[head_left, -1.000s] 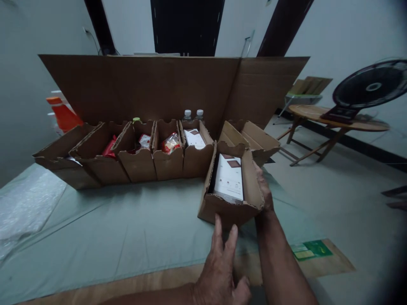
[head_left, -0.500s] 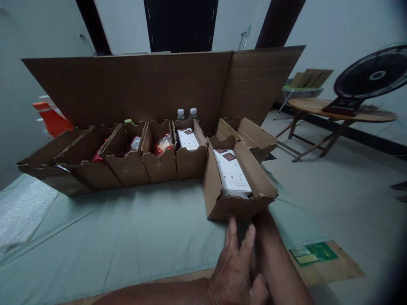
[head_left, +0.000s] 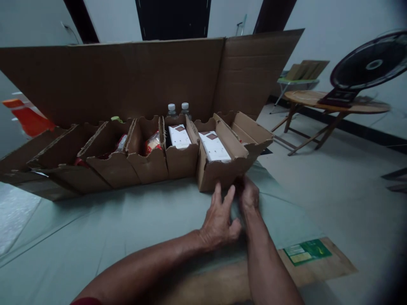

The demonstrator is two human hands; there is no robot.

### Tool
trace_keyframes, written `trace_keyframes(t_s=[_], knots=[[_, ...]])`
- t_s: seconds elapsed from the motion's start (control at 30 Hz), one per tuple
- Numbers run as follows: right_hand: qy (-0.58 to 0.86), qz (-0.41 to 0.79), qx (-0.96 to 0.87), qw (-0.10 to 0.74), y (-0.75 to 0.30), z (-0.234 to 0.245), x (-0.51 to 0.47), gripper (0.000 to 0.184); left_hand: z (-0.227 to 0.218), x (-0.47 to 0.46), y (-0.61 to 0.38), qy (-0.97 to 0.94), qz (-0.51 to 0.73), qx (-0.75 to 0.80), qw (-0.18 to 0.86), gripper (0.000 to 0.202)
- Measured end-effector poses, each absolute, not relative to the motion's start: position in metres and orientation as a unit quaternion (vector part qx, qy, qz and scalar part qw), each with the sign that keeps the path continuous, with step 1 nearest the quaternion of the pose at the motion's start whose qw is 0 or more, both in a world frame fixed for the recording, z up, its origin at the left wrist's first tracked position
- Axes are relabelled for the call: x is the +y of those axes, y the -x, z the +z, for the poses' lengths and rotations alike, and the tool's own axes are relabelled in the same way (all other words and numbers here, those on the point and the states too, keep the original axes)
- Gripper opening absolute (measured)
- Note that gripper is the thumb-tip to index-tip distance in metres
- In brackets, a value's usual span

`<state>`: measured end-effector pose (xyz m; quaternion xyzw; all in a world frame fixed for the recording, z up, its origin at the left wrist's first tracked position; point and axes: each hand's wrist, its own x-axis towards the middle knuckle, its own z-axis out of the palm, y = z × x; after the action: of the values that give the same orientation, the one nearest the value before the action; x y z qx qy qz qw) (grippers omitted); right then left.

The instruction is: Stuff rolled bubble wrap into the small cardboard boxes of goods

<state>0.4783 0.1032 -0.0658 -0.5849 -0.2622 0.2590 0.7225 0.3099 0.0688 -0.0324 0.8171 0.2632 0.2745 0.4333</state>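
An open-topped cardboard bin (head_left: 219,171) with a wavy front edge holds a white printed box (head_left: 213,147). My left hand (head_left: 219,222) is in front of it, fingers spread, with fingertips at the bin's lower front wall. At the bin's lower right front corner is my right hand (head_left: 249,194). Its fingers are bent toward the bin's underside and mostly hidden, so their grip cannot be made out. To the left stands a neighbouring bin (head_left: 182,161) with a similar white box (head_left: 179,136). On the right a further bin (head_left: 251,129) leans outward.
More bins stand in a row on the left, one with a red and clear packet (head_left: 153,143). Behind rises a tall cardboard panel (head_left: 143,80), with two capped bottles (head_left: 171,109) before it. A green cloth (head_left: 127,228) covers the table. A fan (head_left: 369,67) stands on a wooden table (head_left: 305,98).
The bin with the white box has moved back into line beside its neighbours, and both hands have moved forward with it. More of my right hand shows. The view has shifted slightly.
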Motion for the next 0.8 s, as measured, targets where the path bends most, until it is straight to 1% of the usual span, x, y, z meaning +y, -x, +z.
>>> trace_keyframes(t_s=[0.27, 0.4, 0.5, 0.63, 0.73, 0.8], knots=[[0.575, 0.269, -0.206, 0.744, -0.475, -0.062, 0.104, 0.052, -0.034, 0.118, -0.327, -0.834, 0.280, 0.272, 0.390, 0.096], [0.574, 0.265, -0.203, 0.748, -0.475, -0.063, 0.105, 0.054, -0.033, 0.127, -0.330, -0.841, 0.275, 0.271, 0.380, 0.092], [0.579, 0.260, -0.208, 0.744, -0.476, -0.064, 0.105, 0.052, -0.034, 0.122, -0.320, -0.839, 0.261, 0.275, 0.389, 0.089], [0.592, 0.250, -0.217, 0.735, -0.477, -0.065, 0.105, 0.046, -0.040, 0.102, -0.267, -0.863, 0.215, 0.248, 0.385, 0.074], [0.602, 0.237, -0.227, 0.728, -0.475, -0.064, 0.106, 0.040, -0.047, 0.089, -0.201, -0.904, 0.180, 0.227, 0.315, 0.059], [0.608, 0.225, -0.236, 0.724, -0.472, -0.061, 0.107, 0.038, -0.053, 0.085, -0.152, -0.912, 0.186, 0.259, 0.259, 0.052]])
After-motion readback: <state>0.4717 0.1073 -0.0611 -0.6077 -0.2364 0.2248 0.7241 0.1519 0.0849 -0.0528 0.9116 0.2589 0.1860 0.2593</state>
